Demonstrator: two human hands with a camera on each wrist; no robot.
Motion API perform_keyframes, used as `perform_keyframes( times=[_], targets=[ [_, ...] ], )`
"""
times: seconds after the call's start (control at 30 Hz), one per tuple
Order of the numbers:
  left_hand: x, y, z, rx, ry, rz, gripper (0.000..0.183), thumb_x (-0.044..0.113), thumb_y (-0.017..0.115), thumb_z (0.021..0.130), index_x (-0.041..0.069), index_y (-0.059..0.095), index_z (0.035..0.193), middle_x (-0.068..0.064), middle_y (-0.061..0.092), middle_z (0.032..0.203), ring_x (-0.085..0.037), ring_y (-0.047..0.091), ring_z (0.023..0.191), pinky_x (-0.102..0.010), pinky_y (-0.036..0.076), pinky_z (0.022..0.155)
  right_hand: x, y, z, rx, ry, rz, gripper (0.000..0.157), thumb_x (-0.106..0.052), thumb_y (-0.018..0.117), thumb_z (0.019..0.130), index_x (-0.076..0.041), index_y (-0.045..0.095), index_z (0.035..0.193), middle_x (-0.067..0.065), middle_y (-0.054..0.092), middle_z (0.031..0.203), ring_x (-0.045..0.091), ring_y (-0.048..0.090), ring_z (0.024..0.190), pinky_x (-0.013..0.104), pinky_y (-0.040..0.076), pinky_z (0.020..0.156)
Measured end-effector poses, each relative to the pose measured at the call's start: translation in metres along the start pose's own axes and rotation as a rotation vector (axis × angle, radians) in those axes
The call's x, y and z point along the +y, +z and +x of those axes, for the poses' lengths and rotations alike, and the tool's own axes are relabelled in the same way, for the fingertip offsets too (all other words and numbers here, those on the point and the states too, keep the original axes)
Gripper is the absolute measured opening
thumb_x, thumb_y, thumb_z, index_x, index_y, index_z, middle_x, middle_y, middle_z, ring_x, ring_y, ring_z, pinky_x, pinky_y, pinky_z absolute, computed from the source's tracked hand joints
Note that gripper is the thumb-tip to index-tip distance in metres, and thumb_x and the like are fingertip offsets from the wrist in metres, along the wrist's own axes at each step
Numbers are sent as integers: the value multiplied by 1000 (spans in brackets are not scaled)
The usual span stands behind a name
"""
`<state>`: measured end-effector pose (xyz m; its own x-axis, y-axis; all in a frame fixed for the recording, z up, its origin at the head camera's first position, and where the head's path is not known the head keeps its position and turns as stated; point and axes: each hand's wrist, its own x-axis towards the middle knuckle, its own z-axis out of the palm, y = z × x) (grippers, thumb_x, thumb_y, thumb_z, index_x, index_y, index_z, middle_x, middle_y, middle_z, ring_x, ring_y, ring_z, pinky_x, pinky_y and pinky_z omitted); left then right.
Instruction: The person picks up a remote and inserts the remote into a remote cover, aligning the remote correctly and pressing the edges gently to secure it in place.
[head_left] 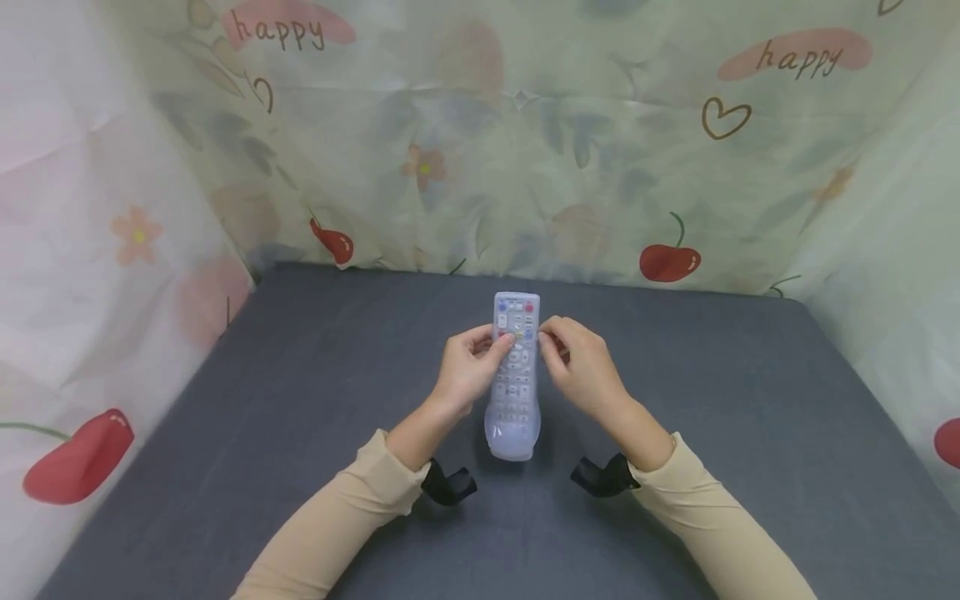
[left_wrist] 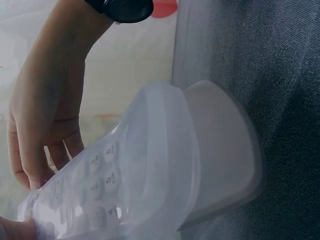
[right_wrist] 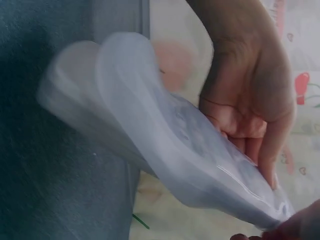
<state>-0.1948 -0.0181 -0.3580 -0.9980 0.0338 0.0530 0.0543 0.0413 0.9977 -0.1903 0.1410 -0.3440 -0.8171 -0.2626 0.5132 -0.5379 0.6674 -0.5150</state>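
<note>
A white remote control (head_left: 514,307) stands tilted between my hands in the head view, its buttons showing through a translucent cover (head_left: 513,433). My left hand (head_left: 467,371) grips its left side, thumb over the buttons and fingers behind. At the right edge, my right hand (head_left: 583,367) pinches the cover between thumb and curled fingers. In the left wrist view, the cover's flared lower part (left_wrist: 165,150) lies over a pale, rounded end (left_wrist: 225,140) that sticks out beyond it. The right wrist view shows this side-on, with my left thumb (right_wrist: 272,160) pressed on the front.
Below the remote lies a dark grey cloth-covered table (head_left: 337,358). Printed curtains (head_left: 510,167) stand along its back and both sides. Black straps with wrist cameras (head_left: 448,485) hang from both cuffs, close to the table.
</note>
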Motion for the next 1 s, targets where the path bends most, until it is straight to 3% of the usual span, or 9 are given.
perform_keyframes(
  times=[0.13, 0.27, 0.43, 0.6, 0.73, 1.0],
  targets=[
    [0, -1, 0, -14, 18, 10, 28, 14, 61, 91, -3, 64, 112, -23, 67, 103, -24, 68, 88, -31, 56, 73, 1, 4, -4, -2, 63, 108, 8, -8, 54, 93, -1, 60, 92, 14, 66, 85, 22, 67, 72, 36, 56, 64],
    [0, -3, 0, -35, 15, 21, 29, 14, 60, 91, -2, 63, 114, -22, 66, 109, -29, 66, 100, -35, 56, 80, 2, 7, -5, -82, 143, 256, 17, -12, 57, 92, 0, 52, 103, 20, 66, 100, 30, 70, 82, 35, 57, 65],
    [2, -5, 0, -67, 40, 37, 30, 12, 59, 92, -2, 61, 118, -22, 65, 113, -32, 65, 104, -37, 55, 82, 4, 9, -6, -195, 263, 393, 28, -14, 56, 94, 1, 45, 116, 26, 65, 105, 34, 69, 85, 34, 57, 64],
    [5, -6, -1, -64, 74, 31, 31, 12, 61, 90, -1, 61, 118, -21, 66, 112, -29, 67, 98, -34, 56, 79, 5, 11, -6, -277, 291, 457, 36, -18, 56, 94, 0, 47, 123, 27, 65, 109, 31, 69, 89, 33, 56, 66],
    [7, -10, 0, -43, 103, 63, 33, 17, 62, 90, 2, 61, 119, -18, 65, 110, -25, 67, 91, -32, 56, 76, 6, 8, -5, -276, 333, 504, 37, -20, 56, 94, 1, 47, 124, 27, 66, 108, 26, 69, 86, 32, 56, 64],
    [5, -17, 1, 26, 225, 263, 20, 21, 67, 87, 5, 70, 99, -11, 71, 98, -25, 68, 78, -25, 53, 62, 9, 6, -4, -272, 374, 520, 38, -22, 55, 95, 0, 46, 124, 27, 65, 110, 26, 69, 84, 33, 57, 65]
  ],
)
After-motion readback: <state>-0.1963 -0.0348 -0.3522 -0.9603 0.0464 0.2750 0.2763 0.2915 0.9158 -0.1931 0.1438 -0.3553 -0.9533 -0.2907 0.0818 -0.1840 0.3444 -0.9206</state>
